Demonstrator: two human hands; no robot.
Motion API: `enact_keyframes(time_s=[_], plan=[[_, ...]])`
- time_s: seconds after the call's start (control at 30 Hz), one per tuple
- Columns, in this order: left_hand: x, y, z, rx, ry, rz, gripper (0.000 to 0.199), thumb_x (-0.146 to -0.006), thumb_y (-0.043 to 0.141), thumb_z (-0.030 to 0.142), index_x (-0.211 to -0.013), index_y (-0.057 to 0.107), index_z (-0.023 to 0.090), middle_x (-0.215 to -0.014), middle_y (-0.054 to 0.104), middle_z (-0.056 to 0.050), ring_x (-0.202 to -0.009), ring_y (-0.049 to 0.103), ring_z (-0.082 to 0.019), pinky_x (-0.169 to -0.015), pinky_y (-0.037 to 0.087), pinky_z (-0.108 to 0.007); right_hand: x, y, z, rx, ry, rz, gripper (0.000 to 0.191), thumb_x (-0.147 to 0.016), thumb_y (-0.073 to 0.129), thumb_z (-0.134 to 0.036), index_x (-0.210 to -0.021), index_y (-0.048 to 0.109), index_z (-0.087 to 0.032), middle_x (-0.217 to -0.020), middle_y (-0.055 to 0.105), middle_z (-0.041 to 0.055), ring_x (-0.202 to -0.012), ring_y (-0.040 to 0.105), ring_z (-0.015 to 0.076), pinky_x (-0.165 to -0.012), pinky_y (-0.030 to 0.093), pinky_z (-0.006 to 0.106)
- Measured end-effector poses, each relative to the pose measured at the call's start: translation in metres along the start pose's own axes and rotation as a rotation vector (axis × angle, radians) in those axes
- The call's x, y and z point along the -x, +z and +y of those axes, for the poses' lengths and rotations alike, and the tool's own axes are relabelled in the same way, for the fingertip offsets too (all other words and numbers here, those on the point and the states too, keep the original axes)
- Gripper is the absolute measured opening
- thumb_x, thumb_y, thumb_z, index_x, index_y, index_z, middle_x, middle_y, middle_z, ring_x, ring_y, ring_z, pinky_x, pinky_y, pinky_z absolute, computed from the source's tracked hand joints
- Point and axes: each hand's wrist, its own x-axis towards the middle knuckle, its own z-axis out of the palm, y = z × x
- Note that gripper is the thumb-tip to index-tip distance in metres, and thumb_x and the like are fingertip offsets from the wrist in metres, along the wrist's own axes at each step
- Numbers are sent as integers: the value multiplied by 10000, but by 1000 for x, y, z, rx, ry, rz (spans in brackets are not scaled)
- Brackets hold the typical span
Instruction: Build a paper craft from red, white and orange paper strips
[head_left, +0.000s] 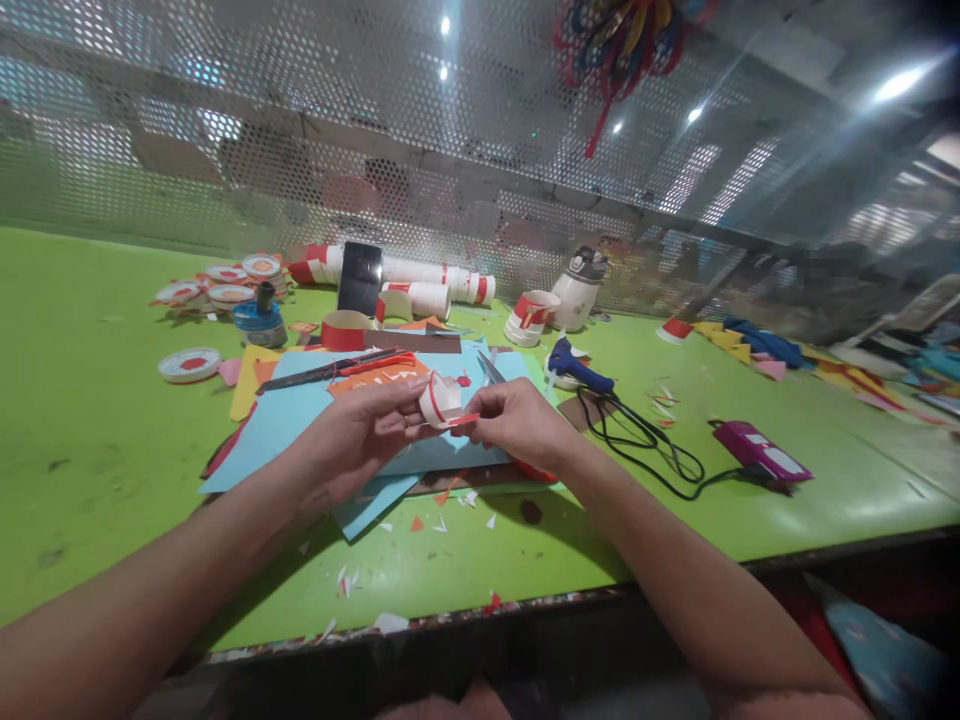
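The left forearm enters at the lower left of the frame and rises to the center; the left hand (369, 432) is turned partly palm-up, its fingers curled against the left side of a small white cup (436, 402) with a red band. The right forearm enters at the lower right; the right hand (521, 418) is positioned back-up, its fingers narrowed in a pinch on a red strip (463, 420) at the cup's lower right. The cup is at the center of the frame, above the blue sheet (281, 430). The scissors (491, 370) lie partly hidden by the right hand. The purple box (761, 453), right of center, carries pale patches; any print there is too small to read. White marks on the orange sheet (371, 382) are likewise not legible. The front edge of the counter (82, 350) crosses the lower frame and rises toward the right. The green top extends to the left border of the frame. The glue gun (579, 367) and its looped cable (637, 448) lie just beyond the right hand's outer side. A perforated screen (247, 60) bounds the counter's far edge.
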Motion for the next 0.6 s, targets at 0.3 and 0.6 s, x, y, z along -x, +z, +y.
enact_keyframes(time_s=[0.3,0.6], plan=[[-2,-2,1,37,19,37,150,-806,584,119,-812,731,89,-872,735,-105,-792,676,-174,-780,565,-274,-3,-6,4,-230,67,-47,172,-662,744,-249,-625,605,-156,-507,597,-23,-456,519,74,-430,372,194],[-2,-5,4,58,55,166,133,-782,625,133,-839,732,79,-911,728,-123,-861,670,-218,-838,572,-370,-4,-4,10,-199,-10,11,188,-730,700,-301,-661,598,-159,-498,570,-36,-451,495,71,-426,347,193]])
